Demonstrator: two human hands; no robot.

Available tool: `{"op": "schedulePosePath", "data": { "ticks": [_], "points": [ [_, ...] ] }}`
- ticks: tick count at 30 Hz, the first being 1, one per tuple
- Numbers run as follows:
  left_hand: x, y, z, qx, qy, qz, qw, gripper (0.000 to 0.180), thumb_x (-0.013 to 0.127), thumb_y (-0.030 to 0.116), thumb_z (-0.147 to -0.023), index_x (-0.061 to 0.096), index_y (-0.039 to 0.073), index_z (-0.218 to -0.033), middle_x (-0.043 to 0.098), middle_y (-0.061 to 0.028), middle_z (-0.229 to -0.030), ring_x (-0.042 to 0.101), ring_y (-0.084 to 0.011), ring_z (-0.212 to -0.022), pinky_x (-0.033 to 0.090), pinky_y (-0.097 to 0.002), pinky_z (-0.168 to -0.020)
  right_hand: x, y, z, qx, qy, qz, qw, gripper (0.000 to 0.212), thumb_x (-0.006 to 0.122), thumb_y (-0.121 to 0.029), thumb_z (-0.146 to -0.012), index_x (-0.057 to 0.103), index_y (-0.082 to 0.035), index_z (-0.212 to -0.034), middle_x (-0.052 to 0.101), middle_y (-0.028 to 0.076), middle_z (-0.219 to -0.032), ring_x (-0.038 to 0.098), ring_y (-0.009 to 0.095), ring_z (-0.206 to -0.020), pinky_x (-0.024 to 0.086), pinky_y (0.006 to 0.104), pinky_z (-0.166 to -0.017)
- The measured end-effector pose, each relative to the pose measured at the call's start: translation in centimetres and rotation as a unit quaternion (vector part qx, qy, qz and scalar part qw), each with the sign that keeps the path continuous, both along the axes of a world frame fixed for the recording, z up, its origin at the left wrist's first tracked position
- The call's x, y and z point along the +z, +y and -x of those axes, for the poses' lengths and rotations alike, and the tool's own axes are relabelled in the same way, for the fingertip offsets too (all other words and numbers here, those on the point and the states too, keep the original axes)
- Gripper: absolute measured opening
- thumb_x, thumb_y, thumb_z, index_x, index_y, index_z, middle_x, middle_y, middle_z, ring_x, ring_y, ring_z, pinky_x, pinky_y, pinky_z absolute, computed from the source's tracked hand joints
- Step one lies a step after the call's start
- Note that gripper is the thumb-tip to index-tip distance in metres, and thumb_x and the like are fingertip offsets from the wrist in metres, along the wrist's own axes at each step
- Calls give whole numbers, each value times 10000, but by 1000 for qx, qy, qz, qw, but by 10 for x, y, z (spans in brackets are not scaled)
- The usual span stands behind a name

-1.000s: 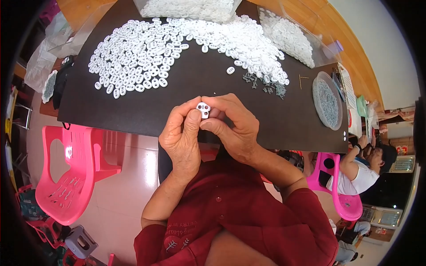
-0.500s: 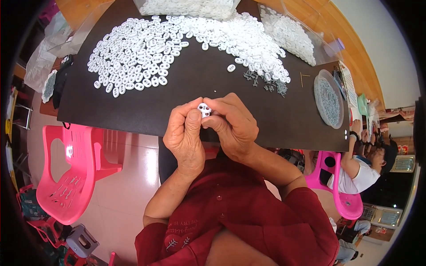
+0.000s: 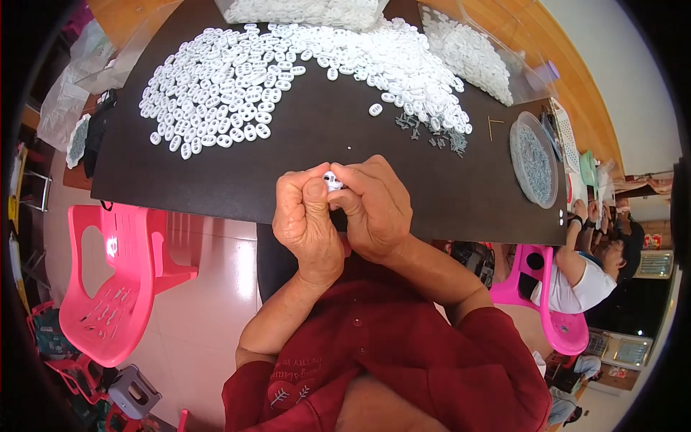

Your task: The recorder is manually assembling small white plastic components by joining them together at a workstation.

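Between the fingertips of both hands sits a small white oval plastic piece with dark holes [image 3: 332, 181]. My left hand [image 3: 306, 216] pinches it from the left, thumb against it. From the right, my right hand [image 3: 376, 209] grips the same piece between thumb and forefinger. Both hands are closed and held over the table's near edge. Fingers partly cover the piece, so whether it is one part or two joined parts I cannot tell. Beyond the hands spreads a pile of white oval two-holed pieces [image 3: 212, 93], with small grey plastic pins [image 3: 452, 140] beside its right end.
The dark table [image 3: 317, 129] also bears a round tub of grey pins [image 3: 534, 162], a clear bin of white parts [image 3: 468, 54] and a thin brass-coloured rod [image 3: 491, 128]. A pink chair [image 3: 115, 281] stands left. At the right, another person [image 3: 576, 281] sits near a magenta stool [image 3: 561, 335].
My left hand has shifted slightly right and its wrist has turned a little. The white piece has tilted between the fingertips, and less of it shows.
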State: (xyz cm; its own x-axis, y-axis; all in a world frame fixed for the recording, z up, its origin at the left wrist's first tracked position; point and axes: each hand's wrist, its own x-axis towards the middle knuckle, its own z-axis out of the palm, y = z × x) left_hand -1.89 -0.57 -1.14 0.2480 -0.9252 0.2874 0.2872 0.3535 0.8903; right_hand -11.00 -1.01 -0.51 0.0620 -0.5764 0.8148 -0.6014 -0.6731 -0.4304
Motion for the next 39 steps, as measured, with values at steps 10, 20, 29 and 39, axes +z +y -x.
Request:
{"op": "schedulePosePath", "data": {
  "ticks": [10, 20, 29, 39],
  "points": [
    [7, 0, 4, -24, -39, -2, 999, 167, 482, 89, -962, 611, -18, -964, 538, -5, -815, 472, -46, -680, 399, -187, -603, 11, 4, 12, -5, -2, -8, 1000, 225, 655, 13, -781, 614, 27, -1002, 636, 110, -827, 543, 212, -627, 424, 294, -538],
    [16, -14, -17, -154, -64, -99, 981, 278, 540, 106, -928, 552, -10, -1180, 618, -43, -873, 530, -71, -724, 427, -198, -629, 98, -64, 167, -241, 74, 56, 966, 153, 637, -33, -812, 634, 14, -958, 597, 50, -769, 539, 95, -685, 459, 246, -627],
    [23, -81, 3, -55, -390, 107, 913, 137, 625, 17, -791, 633, 37, -927, 563, -95, -749, 561, -220, -706, 454, -343, -633, 109, -102, 206, -319, 270, 71, 906, 195, 672, -39, -711, 676, -67, -905, 632, 133, -837, 594, 301, -826, 470, 402, -749],
    [2, -121, 40, -41, -628, 278, 726, 201, 605, 30, -721, 680, 115, -886, 520, -83, -767, 536, -254, -735, 450, -365, -623, 28, -64, 150, -95, 279, -90, 951, 172, 695, -31, -693, 649, -88, -849, 574, 67, -741, 550, 269, -736, 447, 365, -643]
  ]
}}
